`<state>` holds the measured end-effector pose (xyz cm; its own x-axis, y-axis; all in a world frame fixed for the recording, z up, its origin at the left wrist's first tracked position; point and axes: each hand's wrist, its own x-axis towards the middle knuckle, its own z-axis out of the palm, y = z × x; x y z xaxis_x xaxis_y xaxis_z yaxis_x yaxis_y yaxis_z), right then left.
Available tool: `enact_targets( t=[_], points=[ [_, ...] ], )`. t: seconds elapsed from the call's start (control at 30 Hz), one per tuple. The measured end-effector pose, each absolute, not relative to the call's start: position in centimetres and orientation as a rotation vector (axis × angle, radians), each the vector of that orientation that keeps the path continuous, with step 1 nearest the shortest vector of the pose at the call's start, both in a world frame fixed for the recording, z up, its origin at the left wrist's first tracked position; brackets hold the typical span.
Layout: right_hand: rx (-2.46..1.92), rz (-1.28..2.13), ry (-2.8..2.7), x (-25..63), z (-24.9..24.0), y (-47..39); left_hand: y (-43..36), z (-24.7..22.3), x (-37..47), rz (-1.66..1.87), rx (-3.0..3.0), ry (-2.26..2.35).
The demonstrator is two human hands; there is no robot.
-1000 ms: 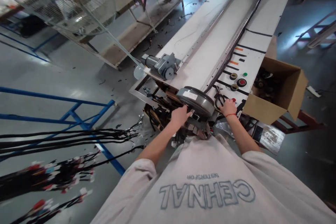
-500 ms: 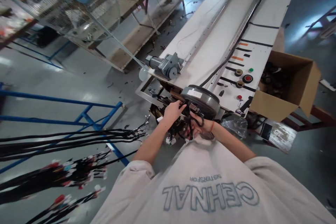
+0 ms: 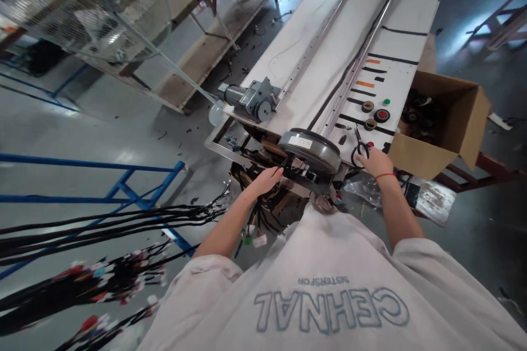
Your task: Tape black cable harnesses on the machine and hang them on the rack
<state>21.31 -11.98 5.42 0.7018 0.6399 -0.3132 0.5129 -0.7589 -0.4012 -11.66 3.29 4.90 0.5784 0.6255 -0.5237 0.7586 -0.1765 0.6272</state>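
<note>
My right hand is closed on the handles of a pair of black scissors, whose blades point away from me over the white table's near right corner. Left of the wheel, my left hand pinches a black cable, largely hidden by my fingers and the dark parts around it. The large grey-black wheel bears a white label and sits at the near end of the table. Below it hang several thin wires with connectors.
A grey motor sits left of the wheel. Tape rolls, push buttons and black and orange strips lie on the white table. To the right stands an open cardboard box. Cable bundles hang over a blue frame.
My right hand has left the black cables under the wheel, moved right to the table corner and taken hold of the scissors. My left hand stays pinched beside the wheel, slightly lower.
</note>
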Motion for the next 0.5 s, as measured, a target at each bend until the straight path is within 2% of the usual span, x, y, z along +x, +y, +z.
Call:
enact_targets(
  t=[0.07,0.2,0.27,0.37,0.5],
  points=[
    [-2.388,0.729,-0.928,19.2,5.9,-12.2,2.7,5.2,-12.3,-0.145,1.642,1.105],
    [-1.483,1.635,-0.856,11.3,5.9,-11.1,1.1,6.2,-13.3,-0.213,1.229,0.957],
    [-1.197,1.805,-0.72,7.8,5.1,-9.0,0.1,6.5,-13.5,-0.258,1.157,0.889],
    [-1.164,1.699,-0.569,4.4,4.0,-5.6,-0.7,6.4,-13.4,-0.175,1.338,0.825],
    [-1.417,1.259,-0.498,1.2,3.1,-5.3,-1.2,5.9,-12.0,0.104,1.922,0.987]
  ],
)
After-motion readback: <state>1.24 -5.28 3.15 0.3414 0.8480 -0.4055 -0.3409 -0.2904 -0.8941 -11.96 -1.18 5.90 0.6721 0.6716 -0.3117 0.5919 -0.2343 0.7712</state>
